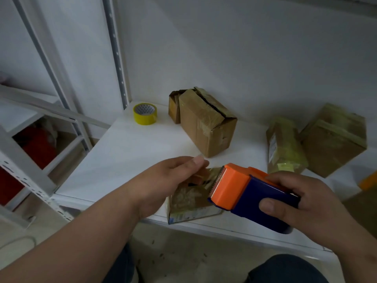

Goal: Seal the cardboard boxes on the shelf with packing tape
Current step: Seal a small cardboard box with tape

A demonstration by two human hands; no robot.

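— What is the right hand (pixel 306 203) gripping at lower right?
— It is curling round a boxy orange-and-blue plastic tape dispenser (pixel 246 196), toothed edge against a small glossy taped cardboard box (pixel 189 203) at the smooth white shelf (pixel 122 152) front.
— And the left hand (pixel 169 180)?
— It is pinching the clear tape end (pixel 212 174) over that box.
— Upper centre?
— A yellow tape roll (pixel 145 113) is lying beside a creased brown carton (pixel 206 121).

A plain white wall (pixel 244 48) stands behind the white metal shelving (pixel 114 58). Light is dim. Speckled pale floor (pixel 183 252) lies below.
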